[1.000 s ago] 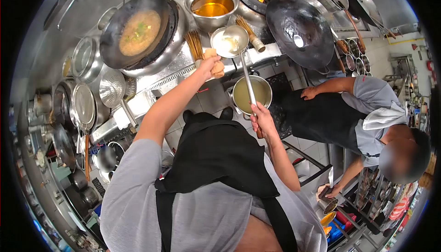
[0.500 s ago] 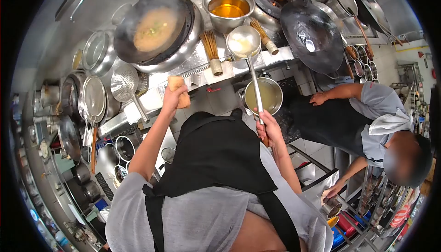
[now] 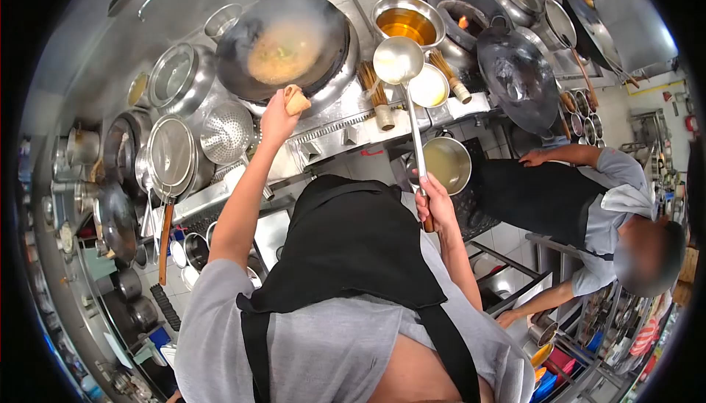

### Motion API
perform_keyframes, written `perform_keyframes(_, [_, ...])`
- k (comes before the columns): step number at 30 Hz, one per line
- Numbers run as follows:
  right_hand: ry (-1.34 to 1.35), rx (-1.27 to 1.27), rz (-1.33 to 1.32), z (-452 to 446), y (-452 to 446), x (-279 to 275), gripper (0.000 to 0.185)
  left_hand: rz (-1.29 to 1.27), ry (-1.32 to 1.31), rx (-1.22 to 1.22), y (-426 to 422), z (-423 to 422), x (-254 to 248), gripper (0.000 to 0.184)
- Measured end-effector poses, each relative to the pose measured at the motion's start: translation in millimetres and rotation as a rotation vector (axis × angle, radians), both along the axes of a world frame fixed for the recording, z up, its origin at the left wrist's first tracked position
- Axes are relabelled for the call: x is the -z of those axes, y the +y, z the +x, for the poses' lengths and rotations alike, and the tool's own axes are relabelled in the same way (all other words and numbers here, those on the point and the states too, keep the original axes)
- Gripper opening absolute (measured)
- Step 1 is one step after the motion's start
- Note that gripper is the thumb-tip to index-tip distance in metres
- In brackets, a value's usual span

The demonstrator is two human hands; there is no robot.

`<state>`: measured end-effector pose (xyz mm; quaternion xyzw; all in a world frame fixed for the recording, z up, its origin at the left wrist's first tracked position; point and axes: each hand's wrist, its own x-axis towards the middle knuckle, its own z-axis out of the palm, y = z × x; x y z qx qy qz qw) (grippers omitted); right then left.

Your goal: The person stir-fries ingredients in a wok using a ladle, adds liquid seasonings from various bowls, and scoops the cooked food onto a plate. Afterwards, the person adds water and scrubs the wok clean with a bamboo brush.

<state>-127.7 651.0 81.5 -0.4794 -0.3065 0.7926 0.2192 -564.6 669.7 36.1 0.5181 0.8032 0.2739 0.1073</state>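
Note:
My left hand (image 3: 277, 118) is closed on a folded tan cloth (image 3: 296, 100) at the near rim of a large black wok (image 3: 234, 54). Steaming broth with green bits (image 3: 283, 54) lies in the wok. Around the handle of a long metal ladle (image 3: 399, 59) my right hand (image 3: 435, 201) is wrapped. The ladle's bowl is over the stove edge, beside a white bowl (image 3: 429, 85) and in front of a metal pot of amber liquid (image 3: 406, 24). Two bamboo brushes (image 3: 373, 94) flank the ladle bowl.
A second black wok (image 3: 517, 79) rests at the right, near a lit burner (image 3: 463, 20). Below the stove edge stands a pot of pale liquid (image 3: 446, 166). Strainers (image 3: 171, 154) are at the left. A co-worker in a black apron (image 3: 544, 197) stands at the right.
My left hand with the cloth has moved from the stove's front edge up to the wok's near rim. The white bowl beside the ladle now shows. The view has shifted; the co-worker's lower arm has moved.

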Motion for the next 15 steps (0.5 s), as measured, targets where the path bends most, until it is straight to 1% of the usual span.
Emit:
perform_keyframes(4, [-0.042,0.017,0.044,-22,-5,-2,0.037,0.014,0.003,-0.054,3,3,-10,0.043])
perform_keyframes(8, [-0.068,0.056,0.036,-43,-13,-11,0.037,0.013,-0.009,-0.001,1,-6,-9,0.04])
perform_keyframes(11, [-0.094,0.077,0.043,-57,-16,-18,0.036,-0.049,-0.019,-0.005,-1,-8,-13,0.04])
perform_keyframes(15, [-0.15,0.069,0.051,-73,-19,-27,0.036,-0.002,-0.018,0.007,-5,-10,-7,0.04])
